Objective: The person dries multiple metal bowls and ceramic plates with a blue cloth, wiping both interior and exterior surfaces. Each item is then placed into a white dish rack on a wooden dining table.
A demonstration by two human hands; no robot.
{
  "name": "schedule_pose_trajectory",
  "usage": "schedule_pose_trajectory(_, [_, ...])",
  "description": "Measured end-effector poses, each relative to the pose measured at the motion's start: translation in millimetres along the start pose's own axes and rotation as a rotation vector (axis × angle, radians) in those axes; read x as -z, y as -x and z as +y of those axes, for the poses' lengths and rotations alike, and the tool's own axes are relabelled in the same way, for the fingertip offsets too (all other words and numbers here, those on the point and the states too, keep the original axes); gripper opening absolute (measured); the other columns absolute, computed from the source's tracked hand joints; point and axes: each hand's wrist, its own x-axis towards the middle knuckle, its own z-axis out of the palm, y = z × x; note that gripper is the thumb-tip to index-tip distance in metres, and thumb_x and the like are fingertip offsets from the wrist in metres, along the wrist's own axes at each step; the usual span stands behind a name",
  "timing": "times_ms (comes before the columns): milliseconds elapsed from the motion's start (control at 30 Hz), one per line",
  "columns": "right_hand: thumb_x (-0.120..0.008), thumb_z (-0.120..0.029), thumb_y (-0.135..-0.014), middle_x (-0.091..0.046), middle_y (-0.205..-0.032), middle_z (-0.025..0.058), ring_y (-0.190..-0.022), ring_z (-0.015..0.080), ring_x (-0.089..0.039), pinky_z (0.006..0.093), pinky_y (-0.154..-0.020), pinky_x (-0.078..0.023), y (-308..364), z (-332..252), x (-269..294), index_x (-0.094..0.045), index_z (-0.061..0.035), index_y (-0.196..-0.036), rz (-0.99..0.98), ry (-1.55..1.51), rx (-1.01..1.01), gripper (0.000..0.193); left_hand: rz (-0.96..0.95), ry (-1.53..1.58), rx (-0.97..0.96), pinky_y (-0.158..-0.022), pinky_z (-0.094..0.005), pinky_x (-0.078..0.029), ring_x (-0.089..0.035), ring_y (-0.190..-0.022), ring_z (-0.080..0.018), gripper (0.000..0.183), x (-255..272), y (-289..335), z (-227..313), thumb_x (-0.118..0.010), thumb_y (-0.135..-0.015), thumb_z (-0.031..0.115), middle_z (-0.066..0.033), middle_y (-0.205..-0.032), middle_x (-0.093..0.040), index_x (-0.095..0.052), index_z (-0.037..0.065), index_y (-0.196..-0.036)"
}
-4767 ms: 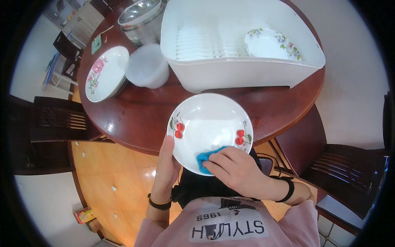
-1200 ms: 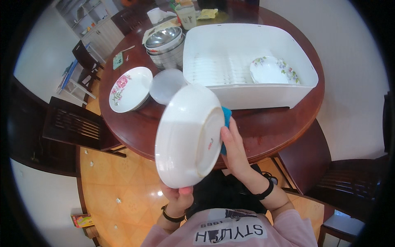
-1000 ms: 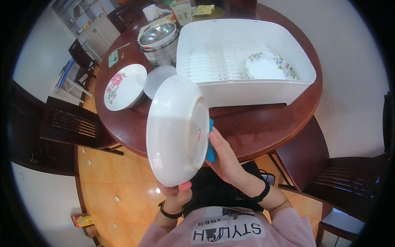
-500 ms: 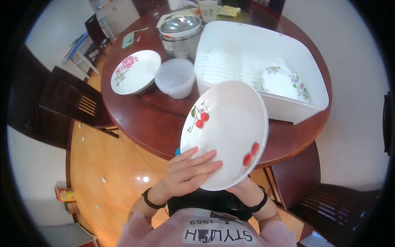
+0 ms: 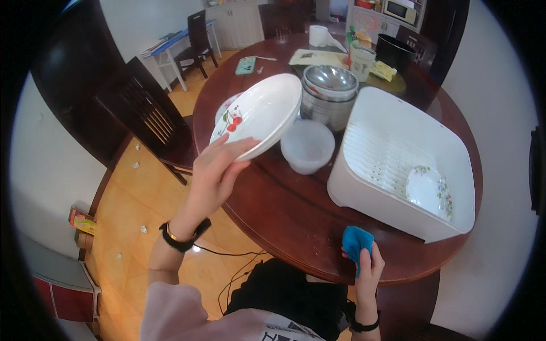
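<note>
A deep white plate with a red cherry print (image 5: pixel 267 111) is tilted in my left hand (image 5: pixel 213 176), thumb and fingers gripping its near rim. It hangs over the left side of the table and hides most of a floral plate (image 5: pixel 226 107) there. My right hand (image 5: pixel 369 268) pinches a folded blue cloth (image 5: pixel 357 241) near the table's front edge. Beside the raised plate stands a translucent white bowl (image 5: pixel 307 146), and behind that a stack of steel bowls (image 5: pixel 331 94).
A white drying rack (image 5: pixel 375 199) holding a floral dish (image 5: pixel 429 190) takes up the table's right side. Farther back are a paper roll (image 5: pixel 318 36), a clear jug (image 5: pixel 362 61) and a black pot (image 5: pixel 396 52). A dark chair (image 5: pixel 145 113) stands at the left; cables (image 5: pixel 233 278) trail below.
My left hand has carried the cherry plate left and away from me, over the floral plate. My right hand has left the plate and moved right with the blue cloth. The view has shifted.
</note>
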Motion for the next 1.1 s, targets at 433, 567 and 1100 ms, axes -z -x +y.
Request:
schedule_pose_trajectory(433, [-0.048,-0.021,-0.097,-0.065,-0.099,0.0136,-0.083,0.0186,-0.064,0.0307,-0.074,-0.052,-3,2,-7,-0.055,0.0068,-0.119,0.041,0.095,0.020,0.036,-0.162,-0.347,-0.162,-0.096,-0.0431,-0.046,-0.065,-0.079,-0.0247,0.010,-35,-14,-96,-0.062,-0.085,0.013,-0.0059,-0.084,-0.067,-0.061,0.010,-0.094])
schedule_pose_trajectory(567, [-0.048,-0.023,-0.097,-0.064,-0.100,0.0138,-0.086,0.0193,-0.064,0.0309,-0.073,-0.053,-2,4,-5,-0.054,0.0062,-0.119,0.030,0.162,0.014,0.037,-0.200,-0.335,-0.168,-0.096,-0.0434,-0.046,-0.065,-0.078,-0.0246,0.009,-35,-14,-105,-0.062,-0.084,0.013,-0.0062,-0.082,-0.066,-0.059,0.009,-0.092])
schedule_pose_trajectory(1100, [-0.050,-0.007,-0.094,-0.065,-0.101,0.0111,-0.085,0.0139,-0.063,0.0279,-0.077,-0.050,-3,-4,-9,-0.055,0.0046,-0.122,0.006,0.117,0.000,0.031,-0.411,-0.367,-0.016,-0.098,-0.0486,-0.043,-0.063,-0.095,-0.0309,0.020,-37,-11,-109,-0.056,-0.088,0.011,-0.0129,-0.098,-0.068,-0.063,0.010,-0.107])
